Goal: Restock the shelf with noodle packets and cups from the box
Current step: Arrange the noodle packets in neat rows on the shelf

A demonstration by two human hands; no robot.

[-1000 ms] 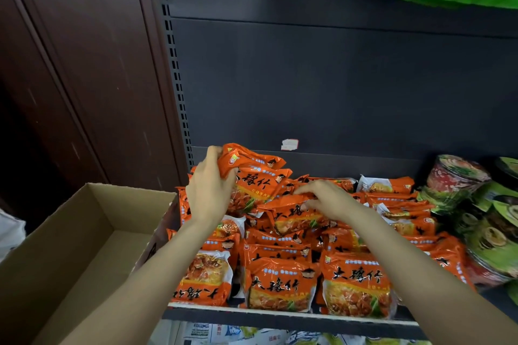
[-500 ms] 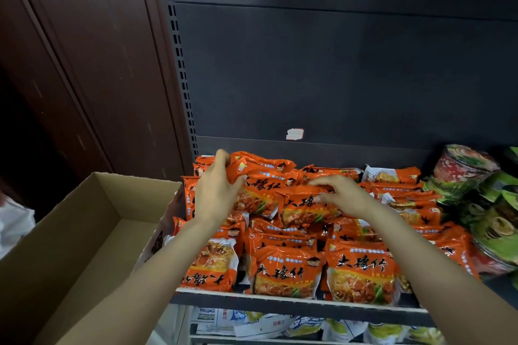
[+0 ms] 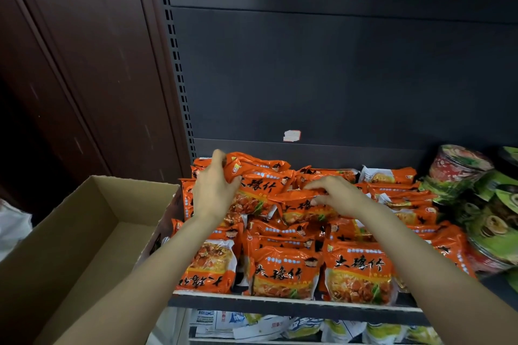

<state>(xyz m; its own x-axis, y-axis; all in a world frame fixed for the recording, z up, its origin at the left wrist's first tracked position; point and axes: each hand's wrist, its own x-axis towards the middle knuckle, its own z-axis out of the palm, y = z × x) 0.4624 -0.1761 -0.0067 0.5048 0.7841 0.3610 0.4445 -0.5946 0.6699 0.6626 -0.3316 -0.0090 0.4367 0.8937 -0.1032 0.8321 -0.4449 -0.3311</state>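
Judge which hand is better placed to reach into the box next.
Left. The left hand grips a packet at the shelf's left end, right beside the box; the right hand is farther away.

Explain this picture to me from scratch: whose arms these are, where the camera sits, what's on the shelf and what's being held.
There is no machine here. A person wears a camera on the head, looking forward and down, so the two bare arms reaching in are their own. The left hand grips an orange noodle packet at the back of the pile. The right hand pinches another orange packet lying in the middle of the pile. The shelf is crowded with the same orange packets, with noodle cups lying tipped at its right end. To the left sits an open cardboard box; its visible inside holds nothing.
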